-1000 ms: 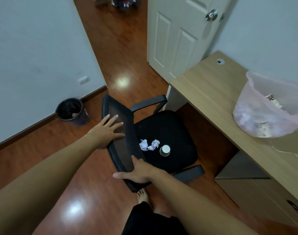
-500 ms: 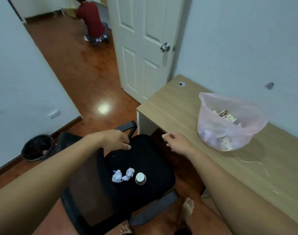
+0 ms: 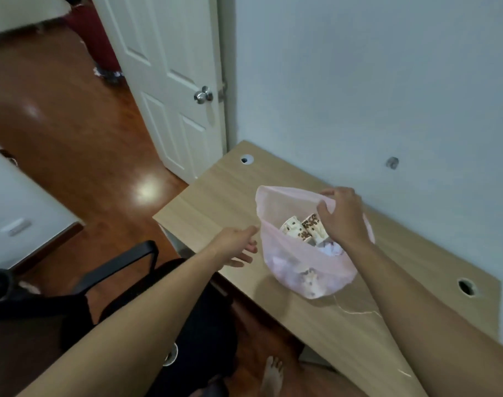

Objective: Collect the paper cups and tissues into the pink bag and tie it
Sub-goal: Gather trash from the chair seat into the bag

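**A:** Where is the pink bag?

**B:** The pink bag [image 3: 307,270] sits on the worktop [image 3: 216,204] near its front edge, with its mouth open and slumped toward the camera.

**A:** What's in it?

**B:** Patterned paper cups [image 3: 300,229] lie on their sides near the top. Crumpled tissues [image 3: 332,249] lie just beside them. More shows dimly through the plastic lower down.

**A:** And the hands?

**B:** The right hand [image 3: 343,217] is at the bag's far rim, gripping the plastic with fingers and thumb curled on it. The left hand [image 3: 239,246] reaches over the worktop's edge with its fingers loosely straight, holding nothing. It is just beside the bag's left side, but I cannot tell whether it touches.

**A:** Anything outside the bag?

**B:** A white cup [image 3: 170,357] peeks out under the left forearm, mostly hidden. It is on the seat of the black chair [image 3: 121,259], which stands in front of the worktop.

**A:** And around that?

**B:** A bare foot [image 3: 273,373] is on the wooden floor [image 3: 58,124]. A white door [image 3: 164,81] with a round knob [image 3: 203,95] stands beyond the worktop's left end. A pale wall [image 3: 359,81] is behind.
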A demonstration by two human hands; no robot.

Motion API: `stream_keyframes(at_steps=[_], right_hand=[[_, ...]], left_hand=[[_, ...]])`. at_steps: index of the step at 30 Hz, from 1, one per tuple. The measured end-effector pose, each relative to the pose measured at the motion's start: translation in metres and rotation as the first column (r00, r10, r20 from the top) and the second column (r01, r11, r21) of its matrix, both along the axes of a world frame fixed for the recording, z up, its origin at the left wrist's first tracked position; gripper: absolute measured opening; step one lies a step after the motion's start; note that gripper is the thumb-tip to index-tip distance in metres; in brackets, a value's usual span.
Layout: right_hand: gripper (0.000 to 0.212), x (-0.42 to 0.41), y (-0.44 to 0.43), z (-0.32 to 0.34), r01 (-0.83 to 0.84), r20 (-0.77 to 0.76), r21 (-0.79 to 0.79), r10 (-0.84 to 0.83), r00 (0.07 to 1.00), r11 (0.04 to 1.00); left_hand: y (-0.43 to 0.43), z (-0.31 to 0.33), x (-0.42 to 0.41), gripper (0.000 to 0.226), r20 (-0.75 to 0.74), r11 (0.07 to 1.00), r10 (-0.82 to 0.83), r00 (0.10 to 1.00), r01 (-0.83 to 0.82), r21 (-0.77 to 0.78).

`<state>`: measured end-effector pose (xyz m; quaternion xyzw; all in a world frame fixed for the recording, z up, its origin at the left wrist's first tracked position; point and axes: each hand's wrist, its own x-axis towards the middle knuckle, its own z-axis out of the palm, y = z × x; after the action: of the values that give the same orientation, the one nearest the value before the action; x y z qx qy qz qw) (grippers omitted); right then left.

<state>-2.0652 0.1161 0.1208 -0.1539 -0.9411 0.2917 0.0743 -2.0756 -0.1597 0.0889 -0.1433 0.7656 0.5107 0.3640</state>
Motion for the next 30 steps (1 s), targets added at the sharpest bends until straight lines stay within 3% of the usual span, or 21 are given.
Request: stream_keyframes(at_steps=[4, 7, 10, 13, 16, 20, 25, 30], right_hand=[[0.062, -0.031, 0.041, -0.016, -0.075, 0.25, 0.168, 0.031, 0.968, 0.983], [0.079, -0.048, 0.051, -0.033, -0.082, 0.406, 0.154, 0.013, 0.914, 0.985], [0.066, -0.06, 0.051, -0.049, -0.022, 0.425, -0.011, 0.025, 0.905, 1.0], [0.044, -0.07, 0.044, -0.062, -0.011, 0.386, -0.087, 0.044, 0.921, 0.996], [0.04, -0.077, 0.023, -0.062, -0.046, 0.399, -0.166, 0.11, 0.91, 0.985], [0.052, -0.083, -0.019, -0.052, -0.019, 0.376, -0.375, 0.171, 0.91, 0.927], [0.068, -0.084, -0.084, -0.049, 0.007, 0.442, -0.536, 0.274, 0.854, 0.844], [0.069, -0.071, -0.162, -0.066, -0.041, 0.433, -0.571, 0.343, 0.834, 0.82]], left_hand=[[0.058, -0.023, -0.008, 0.075, 0.204, 0.997, 0.053, 0.978, -0.064, 0.05], [0.086, -0.039, -0.014, 0.067, 0.236, 0.991, 0.108, 0.966, -0.124, 0.051], [0.098, -0.05, -0.018, 0.033, 0.18, 0.968, 0.216, 0.96, -0.234, 0.088], [0.086, -0.054, -0.02, 0.034, 0.125, 0.916, 0.344, 0.931, -0.362, 0.175], [0.051, -0.053, -0.016, 0.031, 0.164, 0.823, 0.439, 0.883, -0.469, 0.32], [-0.012, -0.048, -0.003, 0.032, 0.303, 0.591, 0.566, 0.767, -0.634, 0.499], [-0.099, -0.044, 0.017, 0.046, 0.287, 0.377, 0.729, 0.621, -0.715, 0.589], [-0.183, -0.047, 0.031, 0.052, 0.199, 0.278, 0.866, 0.458, -0.774, 0.57]])
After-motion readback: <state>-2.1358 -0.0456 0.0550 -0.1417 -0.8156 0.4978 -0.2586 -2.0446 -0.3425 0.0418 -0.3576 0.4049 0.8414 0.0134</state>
